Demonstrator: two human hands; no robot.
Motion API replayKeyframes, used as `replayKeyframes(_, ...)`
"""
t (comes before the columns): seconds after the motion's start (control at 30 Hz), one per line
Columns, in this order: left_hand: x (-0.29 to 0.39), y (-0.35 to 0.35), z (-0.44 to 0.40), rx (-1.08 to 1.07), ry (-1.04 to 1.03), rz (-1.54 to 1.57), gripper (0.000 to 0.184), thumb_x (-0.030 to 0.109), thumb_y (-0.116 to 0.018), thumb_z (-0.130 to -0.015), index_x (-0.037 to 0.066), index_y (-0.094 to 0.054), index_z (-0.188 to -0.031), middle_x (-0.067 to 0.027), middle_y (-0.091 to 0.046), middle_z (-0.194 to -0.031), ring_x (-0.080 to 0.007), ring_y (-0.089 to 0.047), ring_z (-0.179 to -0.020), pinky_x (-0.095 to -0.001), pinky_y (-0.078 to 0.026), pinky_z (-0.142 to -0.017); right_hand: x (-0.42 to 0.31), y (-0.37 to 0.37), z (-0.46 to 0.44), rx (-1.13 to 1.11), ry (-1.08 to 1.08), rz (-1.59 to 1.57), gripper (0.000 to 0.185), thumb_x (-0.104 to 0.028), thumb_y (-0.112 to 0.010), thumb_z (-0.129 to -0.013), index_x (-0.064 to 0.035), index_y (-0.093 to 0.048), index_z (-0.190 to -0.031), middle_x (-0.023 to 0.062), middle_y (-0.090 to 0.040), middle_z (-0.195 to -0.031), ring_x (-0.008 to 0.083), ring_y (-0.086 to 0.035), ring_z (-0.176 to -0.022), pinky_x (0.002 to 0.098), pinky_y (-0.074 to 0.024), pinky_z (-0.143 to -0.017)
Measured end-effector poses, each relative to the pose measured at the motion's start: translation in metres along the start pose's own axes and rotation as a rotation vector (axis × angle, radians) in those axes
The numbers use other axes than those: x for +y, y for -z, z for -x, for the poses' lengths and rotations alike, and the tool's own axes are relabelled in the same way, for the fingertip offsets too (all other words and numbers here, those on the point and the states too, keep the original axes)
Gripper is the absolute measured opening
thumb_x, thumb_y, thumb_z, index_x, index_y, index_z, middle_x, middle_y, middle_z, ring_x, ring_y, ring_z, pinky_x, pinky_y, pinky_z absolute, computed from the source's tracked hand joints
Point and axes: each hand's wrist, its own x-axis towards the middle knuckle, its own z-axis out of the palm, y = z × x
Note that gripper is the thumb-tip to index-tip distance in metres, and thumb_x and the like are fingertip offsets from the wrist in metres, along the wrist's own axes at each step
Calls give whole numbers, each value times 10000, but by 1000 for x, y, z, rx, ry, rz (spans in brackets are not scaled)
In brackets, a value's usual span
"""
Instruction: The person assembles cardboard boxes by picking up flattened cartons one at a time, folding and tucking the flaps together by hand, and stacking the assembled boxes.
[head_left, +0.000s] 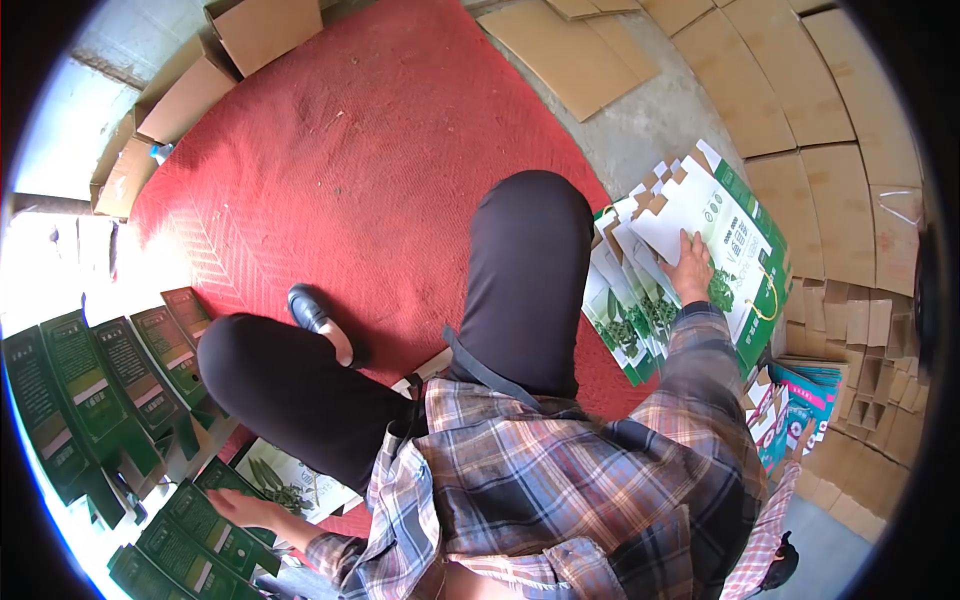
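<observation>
My right hand (690, 268) lies with fingers spread on the front of a white and green printed carton (735, 225). This carton has a yellow cord handle and leans in a fanned row of similar flattened cartons (625, 325) beside my right knee. Low on the left, my left hand (245, 508) rests with fingers stretched out against a dark green printed box (215, 525) in a row of such boxes. A white printed carton with a leaf picture (290, 475) lies near my left forearm, partly hidden by my leg.
A red mat (390, 130) covers the floor ahead. More green boxes (75, 400) stand at the left. Cardboard sheets (570, 50) lie ahead, and stacked brown cartons (830, 200) line the right. Another person's sleeve (765, 530) shows at lower right, near blue and pink packages (810, 395).
</observation>
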Motion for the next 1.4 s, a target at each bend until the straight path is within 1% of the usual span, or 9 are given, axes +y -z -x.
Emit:
replayKeyframes(0.23, 210, -81, 6, -179, -436, 198, 278, 98, -545, -951, -8, -586, -1205, -98, -571, -1237, -187, -549, -1109, -319, -437, -958, -14, -30, -18, -111, 27, 172, 817, -472, -636, -834, -265, -197, -1492, 112, -250, -1524, 418, -267, -1360, 649, -405, -920)
replayKeyframes(0.4, 227, -130, 16, -463, -812, 227, 238, 8, -532, -940, 2, -619, -1162, -87, -578, -1177, -176, -563, -1055, -290, -467, -896, -7, -51, -19, 9, 96, 229, 641, -329, -549, -910, -185, -269, -1468, 178, -342, -1449, 467, -390, -1252, 637, -491, -761)
replayKeyframes(0.57, 230, -161, 35, -691, -690, 306, 197, -51, -552, -888, -1, -659, -1046, -109, -617, -1069, -207, -589, -992, -290, -475, -852, -2, -33, -4, 97, 186, 269, 491, -75, -538, -818, -3, -473, -1300, 153, -560, -1152, 380, -582, -1006, 439, -558, -721)
replayKeyframes(0.77, 224, -186, 35, -818, -677, 316, 196, -60, -553, -878, -15, -650, -1042, -99, -622, -994, -184, -592, -930, -285, -462, -846, 13, -26, 50, 313, 449, 295, 445, -61, -562, -782, 8, -532, -1220, 134, -586, -1042, 283, -611, -923, 355, -556, -661)
replayKeyframes(0.87, 222, -187, 34, -847, -631, 317, 187, -59, -554, -879, -17, -648, -1035, -98, -627, -957, -181, -599, -906, -281, -471, -826, -7, -38, 66, 209, 363, 308, 347, -92, -573, -788, -8, -568, -1125, 112, -577, -959, 285, -610, -869, 371, -553, -692)
replayKeyframes(1.03, 213, -183, 32, -856, -628, 252, 178, -55, -561, -874, -18, -647, -1025, -95, -632, -917, -173, -609, -858, -272, -481, -788, -58, -36, 61, -65, 164, 445, 365, -242, -627, -808, -73, -538, -1118, 90, -546, -1119, 287, -561, -1039, 476, -560, -618)
replayKeyframes(1.17, 205, -182, 30, -847, -585, 231, 179, -48, -571, -867, -16, -650, -1024, -93, -635, -902, -166, -613, -841, -265, -481, -773, -80, -28, 62, 98, 191, 368, 502, -251, -646, -789, -59, -497, -1228, 137, -522, -1249, 328, -531, -1119, 495, -563, -642)
replayKeyframes(1.27, 211, -181, 34, -866, -566, 224, 182, -51, -571, -866, -16, -650, -1026, -93, -636, -896, -163, -613, -839, -262, -480, -769, -74, -54, 48, 141, 221, 418, 553, -210, -607, -814, -16, -436, -1304, 166, -480, -1331, 387, -549, -1106, 466, -565, -649)
replayKeyframes(1.4, 216, -182, 35, -875, -605, 183, 185, -57, -568, -866, -18, -649, -1028, -95, -635, -884, -158, -614, -825, -257, -482, -757, -57, -20, 32, 104, 226, 305, 478, -135, -510, -859, 33, -425, -1298, 196, -553, -1222, 377, -650, -857, 414, -555, -636)
